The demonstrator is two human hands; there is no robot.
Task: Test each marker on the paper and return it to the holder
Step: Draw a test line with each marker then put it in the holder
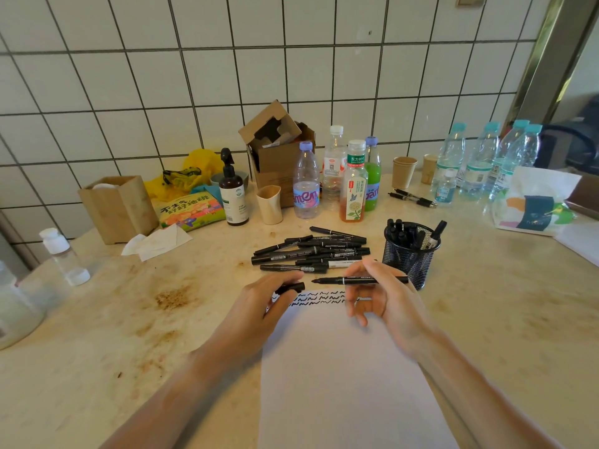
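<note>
A white sheet of paper [343,377] lies in front of me with rows of black squiggles along its far edge. My right hand [385,299] pinches an uncapped black marker [337,280], held level above the squiggles with its tip pointing left. My left hand [259,303] grips the marker's black cap [290,288], a short gap from the tip. Beyond the hands lies a pile of several black markers [312,252]. A black mesh holder [410,254] with several markers in it stands to the right of the pile, just behind my right hand.
Behind the pile stand bottles [306,183], a paper cup [269,205], a pump bottle [232,192] and an open cardboard box [278,150]. Water bottles [479,160] and a tissue pack [531,202] stand at the right, a wooden box [118,207] and a small clear bottle [63,256] at the left. The counter is stained.
</note>
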